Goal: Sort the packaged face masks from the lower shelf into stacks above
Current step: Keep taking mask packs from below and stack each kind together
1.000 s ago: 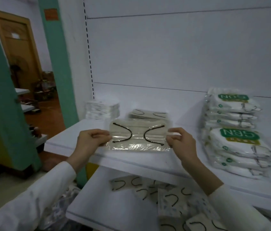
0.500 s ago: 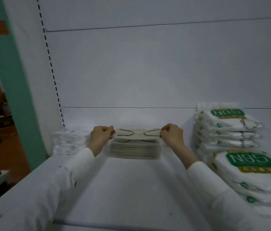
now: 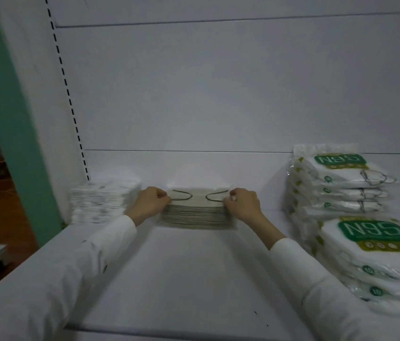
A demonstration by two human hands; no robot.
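A beige packaged mask with black ear loops (image 3: 197,195) lies on top of a stack of like packs (image 3: 195,216) at the back of the upper white shelf (image 3: 169,279). My left hand (image 3: 150,203) pinches the pack's left end with curled fingers. My right hand (image 3: 242,202) pinches its right end the same way. Both hands sit against the sides of the stack. The lower shelf is out of view.
A stack of white patterned mask packs (image 3: 104,201) stands left of the beige stack. Two stacks of N95 packs, a far one (image 3: 336,183) and a near one (image 3: 376,262), fill the shelf's right side. A green pillar (image 3: 9,119) rises at the left.
From in front of the shelf edge, both hands carried the beige pack to the back and set it on the beige stack. Over the last half second they have hardly moved.
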